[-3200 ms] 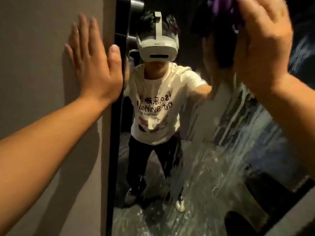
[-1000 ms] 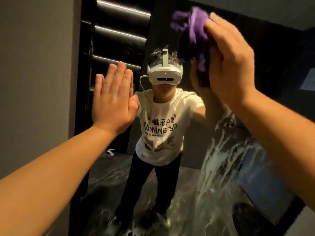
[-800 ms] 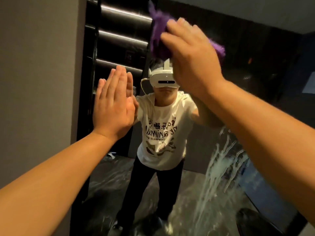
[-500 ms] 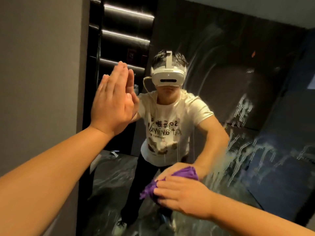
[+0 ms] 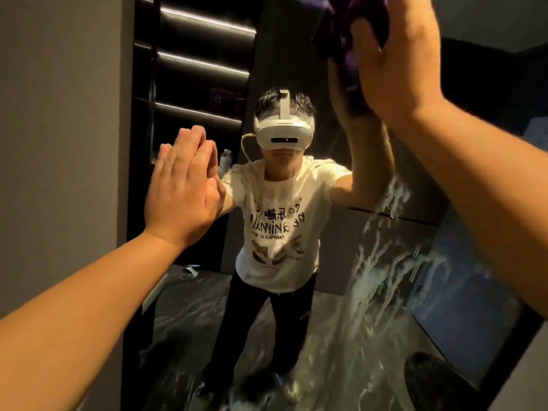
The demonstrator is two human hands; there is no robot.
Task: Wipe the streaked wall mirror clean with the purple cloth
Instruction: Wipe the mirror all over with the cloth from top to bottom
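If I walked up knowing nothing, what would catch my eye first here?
Probably the white streaks running down the lower right of the wall mirror. Next, the right hand pressing a purple cloth to the glass near the top, and the left hand flat against the mirror's left edge. In the centre stands the reflection of a person wearing a white headset.

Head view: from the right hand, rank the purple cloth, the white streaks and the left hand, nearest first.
1. Purple cloth: in the right hand, top of the mirror.
2. White streaks: below it, lower right glass.
3. Left hand: across at the mirror's left edge, flat on the glass.
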